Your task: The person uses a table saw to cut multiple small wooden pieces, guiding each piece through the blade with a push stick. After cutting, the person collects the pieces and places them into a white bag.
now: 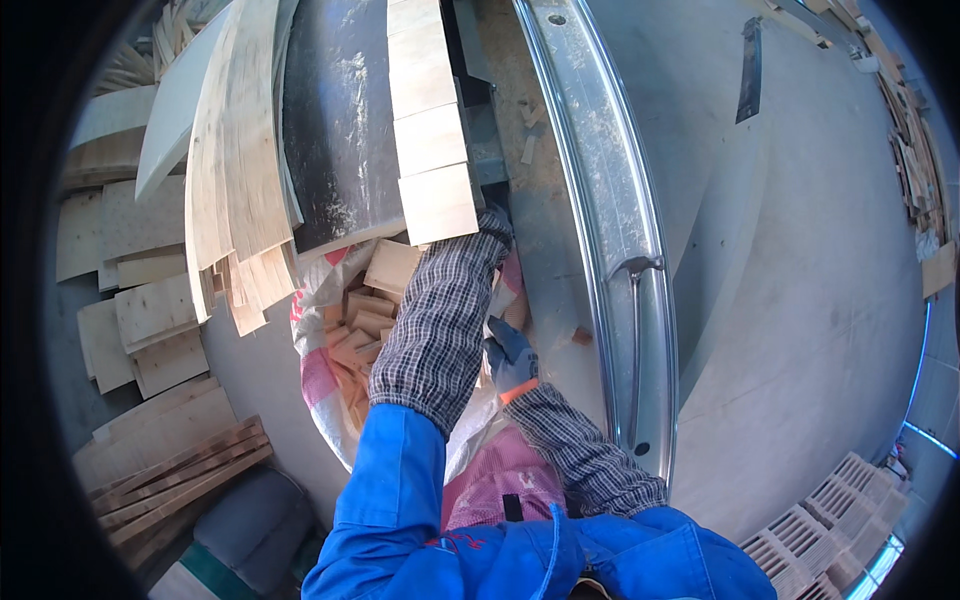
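My left arm, in a blue sleeve and a checked oversleeve, reaches forward over an open woven sack filled with small wooden blocks. Its cuff ends by the near end of a row of thin wooden pieces on the dark work surface; the left hand's fingers are hidden there. My right hand, in a grey glove with an orange cuff, is closed at the right rim of the sack, below the left forearm. Part of its grip is covered.
Curved thin boards overhang the surface's left side. Stacked wooden sheets and slats lie at left. A long metal rail runs along the right, with a hammer lying in it. Pale plastic pallets stand lower right.
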The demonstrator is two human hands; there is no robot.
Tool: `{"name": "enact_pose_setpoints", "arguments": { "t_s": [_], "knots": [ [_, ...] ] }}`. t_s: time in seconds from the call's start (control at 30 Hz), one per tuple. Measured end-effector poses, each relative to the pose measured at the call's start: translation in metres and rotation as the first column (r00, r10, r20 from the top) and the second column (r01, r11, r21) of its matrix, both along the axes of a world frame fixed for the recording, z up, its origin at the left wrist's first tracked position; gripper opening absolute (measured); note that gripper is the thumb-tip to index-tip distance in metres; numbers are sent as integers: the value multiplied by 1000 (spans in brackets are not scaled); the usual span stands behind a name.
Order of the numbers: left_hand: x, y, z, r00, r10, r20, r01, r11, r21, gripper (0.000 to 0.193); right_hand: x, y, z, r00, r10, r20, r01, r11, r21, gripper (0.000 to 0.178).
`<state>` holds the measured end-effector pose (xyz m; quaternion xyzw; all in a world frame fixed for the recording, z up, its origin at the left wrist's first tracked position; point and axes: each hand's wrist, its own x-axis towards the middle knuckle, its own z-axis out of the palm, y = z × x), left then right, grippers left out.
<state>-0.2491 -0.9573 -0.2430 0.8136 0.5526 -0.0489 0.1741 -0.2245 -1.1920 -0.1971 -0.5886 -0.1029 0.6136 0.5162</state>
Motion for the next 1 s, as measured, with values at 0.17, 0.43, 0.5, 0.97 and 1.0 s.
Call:
{"name": "enact_pose_setpoints", "arguments": {
  "t_s": [0.17, 0.43, 0.5, 0.97, 1.0],
  "knots": [
    [-12, 4, 0, 1000, -12, -23, 11, 999, -42, 43, 10, -5, 6, 918, 221, 330, -190, 974, -125, 31],
    [-44, 14, 26, 995, -40, -91, 24, 987, -162, 42, 32, -44, -47, 833, -72, 549, 37, 997, 74, 30],
    [-43, 6, 37, 992, -49, -113, 27, 981, -191, 42, 44, -41, -39, 922, -154, 356, 137, 988, 74, 28],
    [-170, -93, 95, 996, -80, -27, 76, 987, -145, 44, 19, -66, 143, 891, 148, 430, -281, 922, 265, 15],
    [-179, -106, 105, 994, -59, -87, 44, 986, -161, 44, 4, -76, 180, 852, 202, 483, -396, 851, 344, 15]
  ]
}}
